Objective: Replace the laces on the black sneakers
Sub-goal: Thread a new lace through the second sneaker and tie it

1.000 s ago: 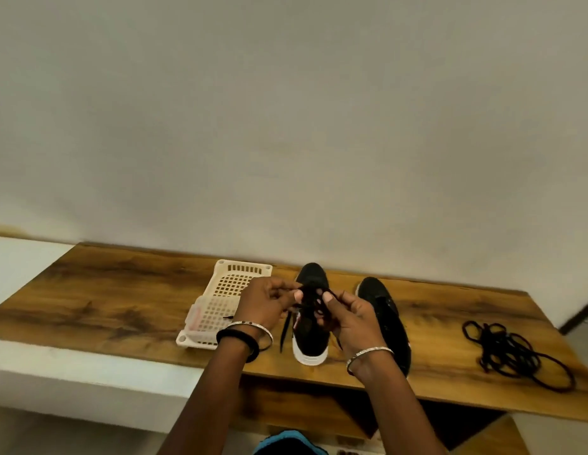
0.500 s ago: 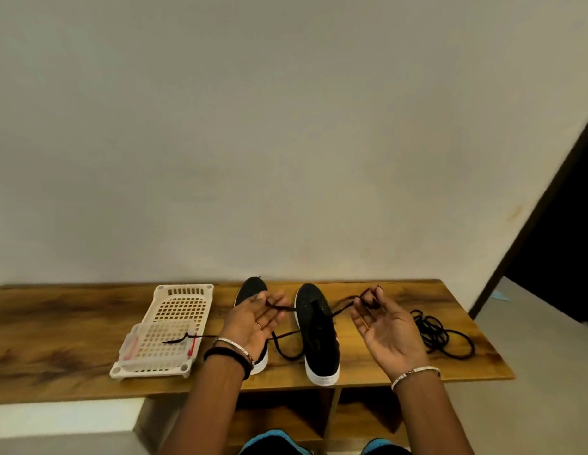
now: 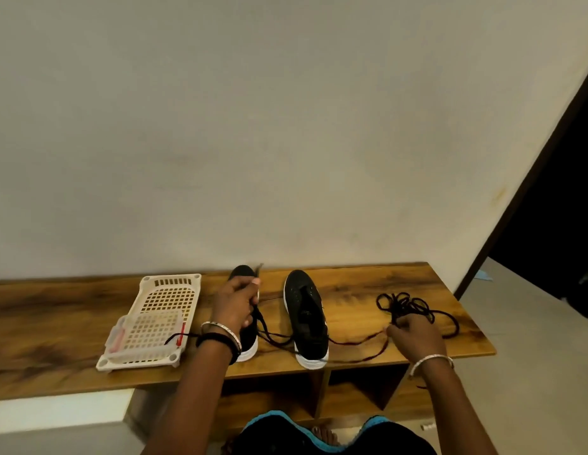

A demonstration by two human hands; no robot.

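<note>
One lace (image 3: 358,340) has been drawn from the right black sneaker (image 3: 305,310). Pinched in the right hand (image 3: 416,334), it has been lowered from its raised position to the lace pile (image 3: 406,305) near the wooden bench's (image 3: 351,284) right edge. The left black sneaker (image 3: 243,273) is gripped by the left hand (image 3: 235,307); its unlacing is judged next.

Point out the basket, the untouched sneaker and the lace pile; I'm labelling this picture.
basket (image 3: 169,300): head view, on its bare gridded floor.
untouched sneaker (image 3: 299,287): head view, on its toe.
lace pile (image 3: 402,305): head view, on the tangled loops.
</note>
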